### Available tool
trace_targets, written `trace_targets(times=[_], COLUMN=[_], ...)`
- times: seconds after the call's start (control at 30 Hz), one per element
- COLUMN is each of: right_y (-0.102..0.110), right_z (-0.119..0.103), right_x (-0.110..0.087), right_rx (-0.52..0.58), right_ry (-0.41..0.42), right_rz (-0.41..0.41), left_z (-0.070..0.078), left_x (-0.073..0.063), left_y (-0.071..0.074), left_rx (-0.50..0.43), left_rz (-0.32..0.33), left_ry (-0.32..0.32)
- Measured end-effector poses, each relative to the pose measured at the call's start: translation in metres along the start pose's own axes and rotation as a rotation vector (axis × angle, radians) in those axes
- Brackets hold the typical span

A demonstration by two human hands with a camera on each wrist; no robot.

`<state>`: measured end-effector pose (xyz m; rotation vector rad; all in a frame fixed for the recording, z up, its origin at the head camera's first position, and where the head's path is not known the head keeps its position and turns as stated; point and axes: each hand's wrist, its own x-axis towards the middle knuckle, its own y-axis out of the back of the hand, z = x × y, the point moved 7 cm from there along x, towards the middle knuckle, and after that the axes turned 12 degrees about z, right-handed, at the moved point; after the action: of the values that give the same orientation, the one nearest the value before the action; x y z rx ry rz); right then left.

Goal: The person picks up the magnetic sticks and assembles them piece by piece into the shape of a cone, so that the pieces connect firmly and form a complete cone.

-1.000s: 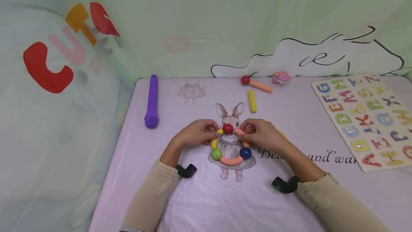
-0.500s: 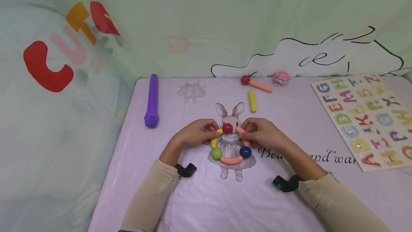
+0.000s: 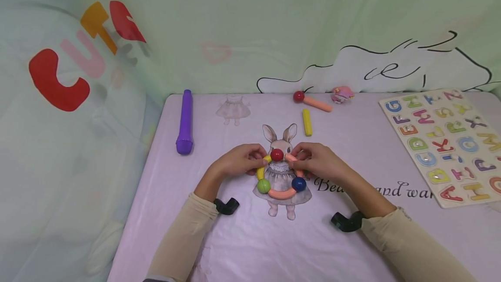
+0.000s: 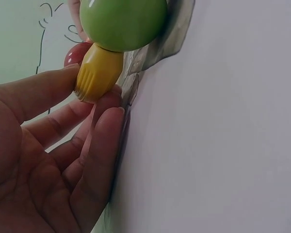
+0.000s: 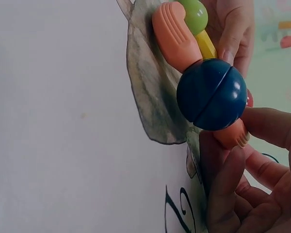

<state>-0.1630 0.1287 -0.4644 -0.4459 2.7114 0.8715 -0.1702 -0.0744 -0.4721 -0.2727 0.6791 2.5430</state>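
Observation:
My left hand (image 3: 244, 160) pinches a yellow curved rod (image 4: 98, 73) between thumb and fingers. It belongs to a ring of toy rods and balls over the printed rabbit. A green ball (image 3: 263, 186) joins its lower end, and a red ball (image 3: 277, 155) sits at its top. An orange curved rod (image 3: 282, 193) runs along the bottom to a blue ball (image 5: 212, 94). From the blue ball rises another orange curved rod (image 5: 231, 135), pinched by my right hand (image 3: 318, 160). Its upper end stands close beside the red ball with a small gap. Fingers partly hide both side rods.
A straight yellow rod (image 3: 307, 122) lies beyond the right hand. Further back are an orange rod with a red ball (image 3: 312, 101) and a small pink toy (image 3: 342, 94). A purple toy microphone (image 3: 185, 123) lies left; an alphabet puzzle board (image 3: 442, 147) lies right.
The right-hand orange rod's upper end shifts slightly away from the red ball, then back toward it. Both hands keep their pinch. A yellow piece seen beside the right hand earlier is now hidden.

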Motion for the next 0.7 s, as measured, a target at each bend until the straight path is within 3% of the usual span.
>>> trace_targets(times=[0.43,0.7], right_y=[0.0017,0.0032], right_z=[0.0032,0.0051], right_x=[-0.0039,-0.0038], right_rx=[-0.046,-0.001], right_ry=[-0.002,-0.029], right_rz=[-0.044,-0.010], left_z=[-0.0010,-0.0071], left_x=[0.0024,0.0067], left_y=[-0.0017,-0.0002], left_rx=[-0.027,-0.169], left_rz=[0.005,0.018], left_ry=[-0.011,0.044])
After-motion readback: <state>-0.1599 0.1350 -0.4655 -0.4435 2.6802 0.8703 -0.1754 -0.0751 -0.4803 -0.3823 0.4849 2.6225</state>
